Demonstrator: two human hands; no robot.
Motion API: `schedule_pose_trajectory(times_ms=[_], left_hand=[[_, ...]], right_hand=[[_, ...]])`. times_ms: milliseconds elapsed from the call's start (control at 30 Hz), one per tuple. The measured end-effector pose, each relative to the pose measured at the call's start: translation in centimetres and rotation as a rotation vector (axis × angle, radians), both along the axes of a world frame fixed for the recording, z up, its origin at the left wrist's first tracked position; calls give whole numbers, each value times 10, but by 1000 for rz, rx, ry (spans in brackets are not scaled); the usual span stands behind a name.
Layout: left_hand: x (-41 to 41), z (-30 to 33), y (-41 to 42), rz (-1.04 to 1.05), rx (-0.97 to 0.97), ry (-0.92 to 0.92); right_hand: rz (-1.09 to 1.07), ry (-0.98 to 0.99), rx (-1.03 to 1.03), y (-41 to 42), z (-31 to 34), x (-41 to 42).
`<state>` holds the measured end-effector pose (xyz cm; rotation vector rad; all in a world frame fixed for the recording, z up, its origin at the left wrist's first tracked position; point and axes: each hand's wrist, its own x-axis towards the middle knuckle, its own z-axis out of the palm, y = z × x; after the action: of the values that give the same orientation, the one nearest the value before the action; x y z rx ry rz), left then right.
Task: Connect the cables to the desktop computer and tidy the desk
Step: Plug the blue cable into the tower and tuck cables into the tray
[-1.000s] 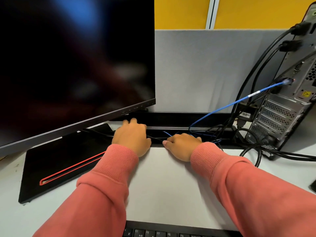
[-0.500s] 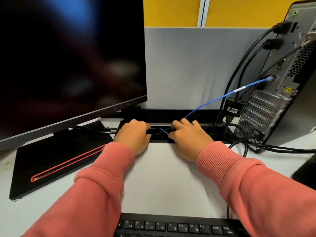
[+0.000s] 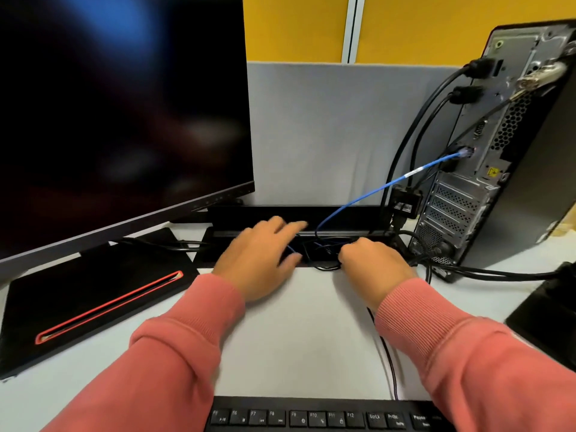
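The desktop tower (image 3: 498, 194) stands at the right with its rear panel toward me. A blue network cable (image 3: 374, 194) and several black cables (image 3: 414, 135) are plugged into it and drop into the black cable slot (image 3: 343, 219) at the desk's back edge. My left hand (image 3: 258, 260), blurred, reaches over the slot with fingers extended. My right hand (image 3: 374, 266) sits at the slot's front edge. Its fingers curl down on the tangle of loose cables (image 3: 324, 254); the fingertips are hidden.
A large dark monitor (image 3: 124, 120) fills the left, on a black base (image 3: 93, 291) with a red stripe. A black keyboard (image 3: 311, 416) lies at the near edge, its thin cable running back. A dark object (image 3: 548, 322) sits at the right edge. A grey partition stands behind.
My left hand has uncurled and stretched forward and right over the slot. My right hand has shifted right and curled its fingers down onto the cables.
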<state>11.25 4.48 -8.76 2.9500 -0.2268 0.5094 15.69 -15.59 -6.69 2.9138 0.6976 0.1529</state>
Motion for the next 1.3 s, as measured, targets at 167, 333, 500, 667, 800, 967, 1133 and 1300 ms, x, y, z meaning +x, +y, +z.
schedule_pose_trajectory(times_ms=[167, 333, 500, 667, 800, 967, 1133, 1300], left_hand=[[14, -25, -18, -193, -81, 236], [14, -24, -19, -181, -111, 205], [20, -24, -16, -86, -89, 346], [24, -21, -19, -77, -73, 403], [32, -23, -20, -13, -66, 373], [31, -24, -21, -75, -7, 358], [29, -27, -19, -128, -13, 273], [28, -32, -17, -182, -65, 96]], right_hand=[[52, -99, 3, 20, -1, 7], [-20, -90, 81, 34, -4, 30], [-26, -86, 35, 41, -3, 42], [-29, -62, 95, 35, -5, 40], [15, 31, 153, 31, -2, 27], [21, 67, 42, 30, -7, 12], [-18, 194, -74, 39, -3, 13], [49, 40, 113, 28, -7, -6]])
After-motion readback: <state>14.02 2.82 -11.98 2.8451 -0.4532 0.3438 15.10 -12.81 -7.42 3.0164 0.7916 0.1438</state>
